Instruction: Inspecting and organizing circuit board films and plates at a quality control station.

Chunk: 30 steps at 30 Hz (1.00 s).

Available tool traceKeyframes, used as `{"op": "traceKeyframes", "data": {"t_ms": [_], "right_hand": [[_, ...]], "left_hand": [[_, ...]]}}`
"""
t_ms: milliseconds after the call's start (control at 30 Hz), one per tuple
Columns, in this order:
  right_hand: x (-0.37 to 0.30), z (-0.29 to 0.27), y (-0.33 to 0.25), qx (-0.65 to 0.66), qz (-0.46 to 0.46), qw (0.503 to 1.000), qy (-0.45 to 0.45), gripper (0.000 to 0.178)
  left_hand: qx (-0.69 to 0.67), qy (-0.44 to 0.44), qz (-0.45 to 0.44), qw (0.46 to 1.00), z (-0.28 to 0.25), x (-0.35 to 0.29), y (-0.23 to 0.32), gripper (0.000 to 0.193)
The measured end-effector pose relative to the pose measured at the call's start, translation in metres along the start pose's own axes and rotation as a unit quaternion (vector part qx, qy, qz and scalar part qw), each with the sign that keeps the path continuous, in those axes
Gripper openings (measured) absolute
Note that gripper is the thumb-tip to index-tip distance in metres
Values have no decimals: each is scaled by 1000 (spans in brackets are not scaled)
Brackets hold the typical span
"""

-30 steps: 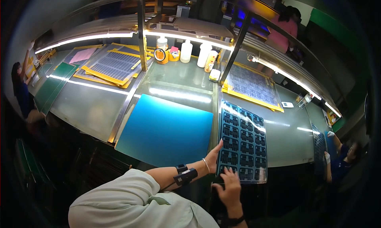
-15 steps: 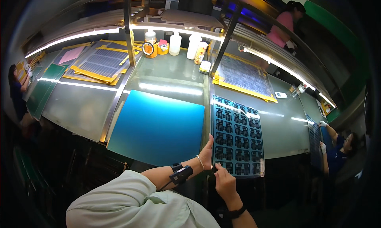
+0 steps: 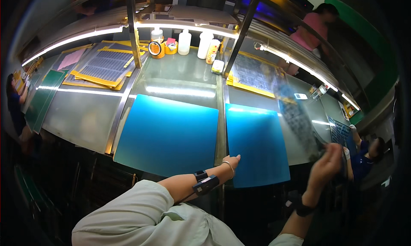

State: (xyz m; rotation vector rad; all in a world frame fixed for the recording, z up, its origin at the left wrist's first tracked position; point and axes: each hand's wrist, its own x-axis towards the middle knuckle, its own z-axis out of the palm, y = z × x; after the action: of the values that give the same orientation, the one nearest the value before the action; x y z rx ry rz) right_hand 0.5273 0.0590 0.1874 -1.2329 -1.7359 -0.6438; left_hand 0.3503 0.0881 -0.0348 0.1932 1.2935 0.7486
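Observation:
My right hand, slightly smeared by motion, is closed on a see-through film with dark printed patterns. The film is raised and tilted, blurred, to the right of a plain blue sheet. My left hand is at the left edge of this sheet, close to its lower corner. Its thumb side shows while the other fingers are mostly hidden, so their grip is unclear. A larger blue sheet lies on the bench to the left.
Yellow-edged patterned films lie behind the right blue sheet, with more at the back left. Bottles and tape rolls stand under the lit shelf. A metal post rises between bench sections. Co-workers are at both sides and behind.
My right hand has moved right and up, lifting the patterned film off the right blue sheet, which now shows bare. My left hand has shifted slightly right onto the sheet's edge.

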Motion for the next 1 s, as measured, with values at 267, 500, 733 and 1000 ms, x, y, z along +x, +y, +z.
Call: {"op": "traceKeyframes", "data": {"t_ms": [267, 500, 733, 1000], "right_hand": [[-8, -59, -26, 89, -152, 984, -17, 15], [-135, -29, -12, 324, 249, 907, -107, 21], [-222, 52, -64, 436, 634, 635, -64, 44], [-226, 66, -123, 405, 532, 669, -324, 28]], "left_hand": [[49, -178, -4, 983, -22, -11, 9, 66], [-222, -356, 75, 905, -172, -23, 115, 93], [122, -170, 143, 967, -254, -3, 133, 24], [300, -136, 128, 936, -353, -104, 122, 29]]}}
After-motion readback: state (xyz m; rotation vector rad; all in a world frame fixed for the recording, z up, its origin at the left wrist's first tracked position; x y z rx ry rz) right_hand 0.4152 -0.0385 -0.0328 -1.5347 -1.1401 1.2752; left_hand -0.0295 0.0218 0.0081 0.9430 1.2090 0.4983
